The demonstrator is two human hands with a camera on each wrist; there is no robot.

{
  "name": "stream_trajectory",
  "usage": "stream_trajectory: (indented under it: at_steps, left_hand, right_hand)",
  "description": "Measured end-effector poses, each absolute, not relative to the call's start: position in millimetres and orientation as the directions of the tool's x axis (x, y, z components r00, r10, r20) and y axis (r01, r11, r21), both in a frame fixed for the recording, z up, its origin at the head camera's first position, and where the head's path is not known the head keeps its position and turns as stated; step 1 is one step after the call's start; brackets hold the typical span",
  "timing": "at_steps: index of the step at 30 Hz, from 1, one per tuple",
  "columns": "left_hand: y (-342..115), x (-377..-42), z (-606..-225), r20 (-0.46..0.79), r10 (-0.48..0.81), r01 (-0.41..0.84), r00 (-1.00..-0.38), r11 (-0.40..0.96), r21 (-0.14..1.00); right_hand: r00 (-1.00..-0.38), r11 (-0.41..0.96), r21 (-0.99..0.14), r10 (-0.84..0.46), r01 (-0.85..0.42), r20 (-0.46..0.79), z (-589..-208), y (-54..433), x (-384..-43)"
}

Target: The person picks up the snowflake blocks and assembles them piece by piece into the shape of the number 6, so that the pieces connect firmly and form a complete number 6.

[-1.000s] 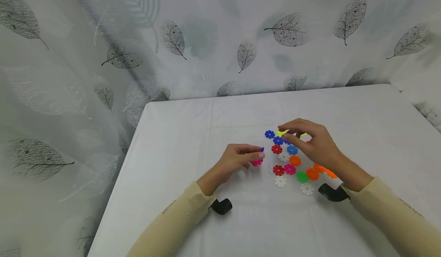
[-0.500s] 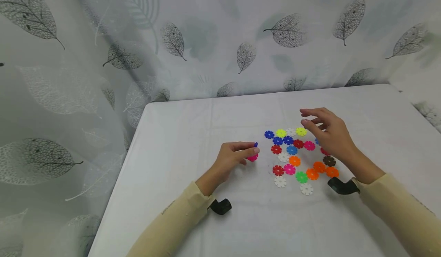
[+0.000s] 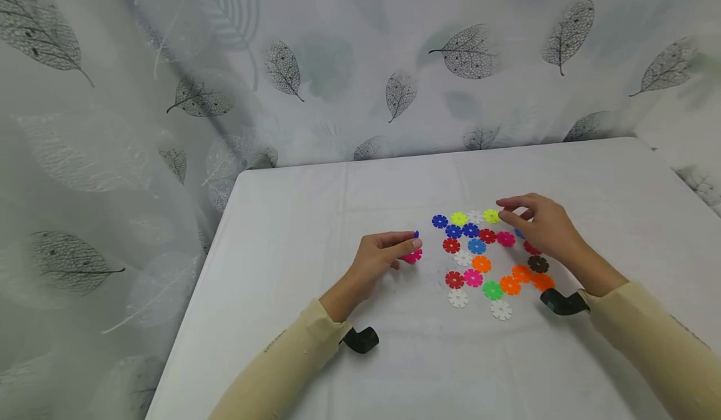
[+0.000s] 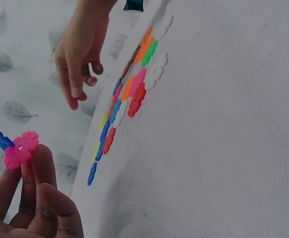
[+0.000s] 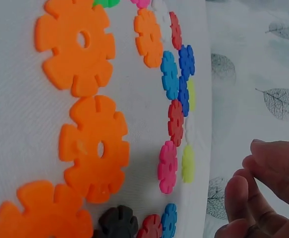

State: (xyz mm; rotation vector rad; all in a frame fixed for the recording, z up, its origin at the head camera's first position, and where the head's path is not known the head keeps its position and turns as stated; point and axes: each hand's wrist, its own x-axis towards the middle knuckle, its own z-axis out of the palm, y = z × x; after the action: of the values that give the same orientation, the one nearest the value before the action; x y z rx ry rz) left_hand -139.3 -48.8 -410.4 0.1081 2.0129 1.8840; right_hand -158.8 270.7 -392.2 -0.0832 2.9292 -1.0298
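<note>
In the head view my left hand (image 3: 377,260) is held to the left of a patch of flat notched plastic discs. Its thumb and finger pinch a blue notched disc (image 4: 3,140), slotted crosswise into a pink notched disc (image 4: 21,149). Most of the blue one is hidden by the fingers. My right hand (image 3: 537,223) hovers at the back right of the patch with loosely bent fingers and nothing between them. Its fingertips are right beside a yellow notched disc (image 3: 491,216). Under that hand, a red notched disc (image 3: 531,248) is partly covered.
Several more discs lie flat on the white table (image 3: 315,207), among them a brown disc (image 3: 537,264), a green disc (image 3: 492,291) and a white disc (image 3: 501,310). A leaf-patterned curtain (image 3: 338,94) hangs behind the table and along its left side.
My right hand has moved right from over the blue and yellow discs, rising and then coming down by the rightmost yellow one. The left hand has shifted slightly left, still pinching the joined discs.
</note>
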Motion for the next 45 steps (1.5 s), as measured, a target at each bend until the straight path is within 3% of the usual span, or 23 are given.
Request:
stream_trajectory:
  at_steps: [9,23,45]
  left_hand:
    - [-48,-138,-412,-0.243,0.29,-0.224,-0.926,0.095,0.97]
    - [-48,-136,-412,-0.194,0.298,-0.18,-0.935,0.076,0.981]
    - [-45,-133,-415,-0.195,0.3,-0.166,-0.934,0.117,0.979]
  right_hand:
    - [-0.979,0.846,-0.533,-0.122,-0.017,-0.161,-406,268,-167]
    - [-0.974,0.882,-0.464,-0.172,-0.086,-0.147,-413,264,-167]
    - [-0.968,0.76,-0.646,-0.207,-0.066,-0.145,-400,258,-161]
